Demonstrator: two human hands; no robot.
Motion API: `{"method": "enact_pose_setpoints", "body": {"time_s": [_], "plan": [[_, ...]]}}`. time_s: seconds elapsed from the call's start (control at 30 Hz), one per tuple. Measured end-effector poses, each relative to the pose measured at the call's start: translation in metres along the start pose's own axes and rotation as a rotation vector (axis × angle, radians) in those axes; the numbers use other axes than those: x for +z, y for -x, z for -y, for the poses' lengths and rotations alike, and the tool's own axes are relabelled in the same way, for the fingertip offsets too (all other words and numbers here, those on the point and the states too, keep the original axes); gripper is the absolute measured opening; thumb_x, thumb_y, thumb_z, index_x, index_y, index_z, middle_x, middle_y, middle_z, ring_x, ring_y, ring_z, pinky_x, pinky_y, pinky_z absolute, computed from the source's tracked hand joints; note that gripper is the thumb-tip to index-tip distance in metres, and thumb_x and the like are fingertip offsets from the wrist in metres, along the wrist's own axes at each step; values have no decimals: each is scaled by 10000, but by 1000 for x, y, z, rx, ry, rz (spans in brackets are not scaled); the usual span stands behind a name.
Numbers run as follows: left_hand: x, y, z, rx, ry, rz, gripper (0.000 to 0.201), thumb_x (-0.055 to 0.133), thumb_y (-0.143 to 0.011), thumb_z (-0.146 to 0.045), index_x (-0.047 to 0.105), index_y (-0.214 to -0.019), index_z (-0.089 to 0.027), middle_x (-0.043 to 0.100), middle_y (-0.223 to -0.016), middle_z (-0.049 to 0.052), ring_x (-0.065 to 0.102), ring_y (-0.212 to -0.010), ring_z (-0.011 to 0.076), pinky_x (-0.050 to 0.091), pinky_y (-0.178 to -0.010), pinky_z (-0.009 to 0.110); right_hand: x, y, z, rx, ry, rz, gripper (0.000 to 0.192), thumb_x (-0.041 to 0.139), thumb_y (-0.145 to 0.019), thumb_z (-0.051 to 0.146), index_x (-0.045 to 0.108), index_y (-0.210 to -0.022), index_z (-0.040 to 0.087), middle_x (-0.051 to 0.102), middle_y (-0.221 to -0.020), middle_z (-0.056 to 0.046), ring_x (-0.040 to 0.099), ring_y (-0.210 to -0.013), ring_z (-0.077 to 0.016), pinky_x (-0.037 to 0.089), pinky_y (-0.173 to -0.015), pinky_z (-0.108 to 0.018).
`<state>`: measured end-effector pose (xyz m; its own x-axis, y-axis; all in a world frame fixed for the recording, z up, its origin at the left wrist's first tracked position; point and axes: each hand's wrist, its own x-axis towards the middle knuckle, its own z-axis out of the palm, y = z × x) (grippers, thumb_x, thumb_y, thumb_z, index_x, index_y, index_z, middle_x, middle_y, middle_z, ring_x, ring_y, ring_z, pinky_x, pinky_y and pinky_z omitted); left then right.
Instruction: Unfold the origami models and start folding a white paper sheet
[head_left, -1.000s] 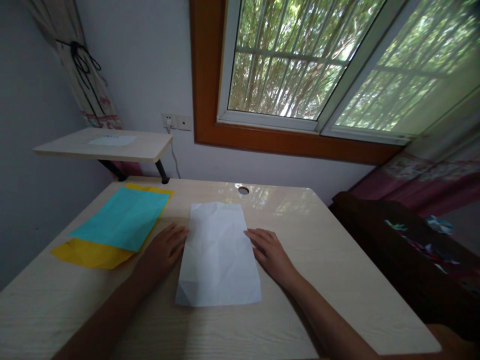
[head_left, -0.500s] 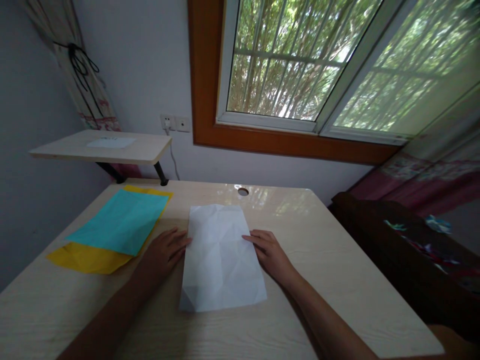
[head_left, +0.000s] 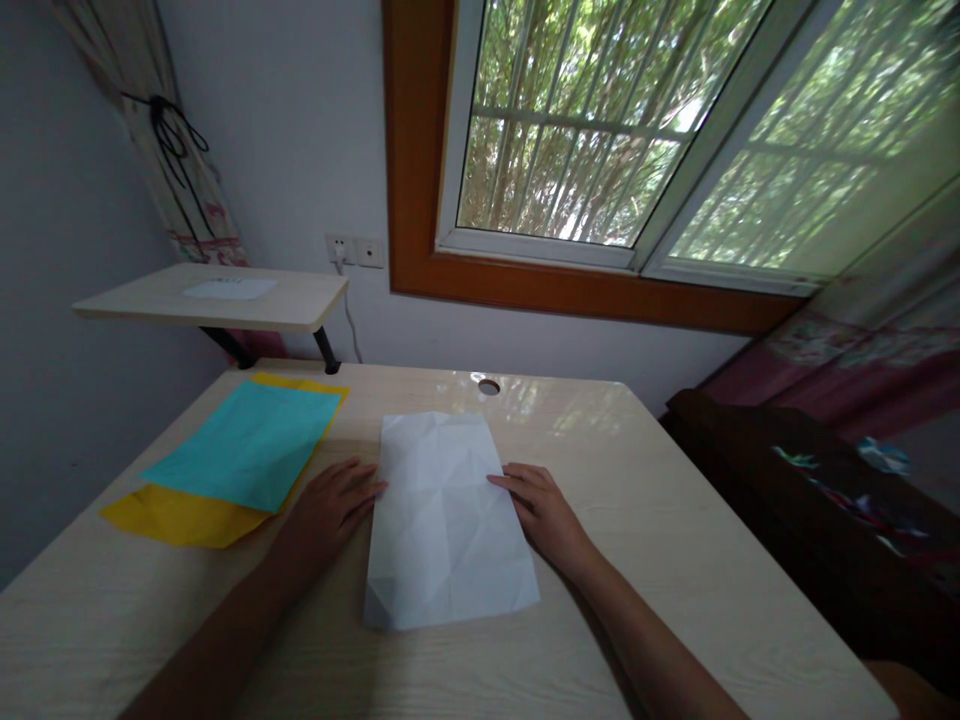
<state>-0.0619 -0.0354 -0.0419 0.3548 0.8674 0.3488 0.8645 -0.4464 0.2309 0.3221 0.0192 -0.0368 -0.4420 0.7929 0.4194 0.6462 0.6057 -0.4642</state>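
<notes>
A white sheet of paper (head_left: 442,530) marked with fold creases lies on the light wooden desk (head_left: 645,520), long side pointing away from me. My left hand (head_left: 339,500) rests at its left edge with the fingers stretched out, the fingertips touching the paper. On the opposite side my right hand (head_left: 541,512) lies with fingers extended, its tips on the paper's right edge. Neither hand grips the sheet. To the left of my left hand, a turquoise sheet (head_left: 251,440) lies over a yellow sheet (head_left: 187,520).
A raised shelf (head_left: 300,305) on black legs stands at the desk's back left, with a white paper slip (head_left: 229,289) on it. Near the back edge is a round cable hole (head_left: 489,387). Dark furniture (head_left: 750,450) with small colourful items adjoins the right side.
The view has shifted very slightly. Both hands and the white paper keep their places relative to each other.
</notes>
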Motion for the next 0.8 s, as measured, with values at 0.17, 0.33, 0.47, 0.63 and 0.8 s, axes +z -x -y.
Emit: {"method": "enact_pose_setpoints", "body": {"time_s": [0.17, 0.33, 0.47, 0.63, 0.8], "plan": [[-1, 1, -1, -4, 9, -8, 348, 472, -1013, -277, 674, -1281, -371, 622, -1384, 28, 503, -1339, 260, 449, -1107, 513, 1, 0, -1, -13, 25, -4, 313, 529, -976, 270, 730, -1210, 329, 712, -1219, -77, 635, -1145, -266, 528, -1002, -491], [-3, 0, -3, 10, 2, -11, 334, 492, -1008, -279, 690, -1254, -385, 618, -1386, 26, 525, -1310, 260, 452, -1100, 510, 0, 0, 0, -22, 34, -3, 351, 493, -985, 229, 714, -1235, 337, 696, -1272, -65, 628, -1171, -259, 525, -1015, -494], [-2, 0, -4, 9, -18, -10, 323, 501, -1006, -284, 697, -1244, -381, 618, -1381, 22, 517, -1315, 259, 445, -1108, 506, -1, 0, 0, -20, -42, -12, 391, 440, -999, 202, 694, -1258, 350, 611, -1412, -35, 586, -1261, -245, 503, -1051, -489], [-4, 0, -8, 13, -56, -8, 305, 506, -1008, -306, 708, -1230, -359, 603, -1402, 28, 483, -1355, 266, 432, -1128, 511, -8, 2, 4, 35, -86, -101, 387, 439, -1000, 214, 682, -1271, 344, 587, -1434, -40, 550, -1307, -244, 481, -1075, -496], [-6, -3, -16, 81, -86, -8, 292, 488, -1016, -309, 722, -1183, -260, 594, -1432, 31, 398, -1442, 273, 380, -1176, 520, -23, 2, 28, -80, -72, -77, 410, 424, -1001, 180, 657, -1304, 327, 630, -1375, -55, 550, -1292, -242, 476, -1073, -481]]}}
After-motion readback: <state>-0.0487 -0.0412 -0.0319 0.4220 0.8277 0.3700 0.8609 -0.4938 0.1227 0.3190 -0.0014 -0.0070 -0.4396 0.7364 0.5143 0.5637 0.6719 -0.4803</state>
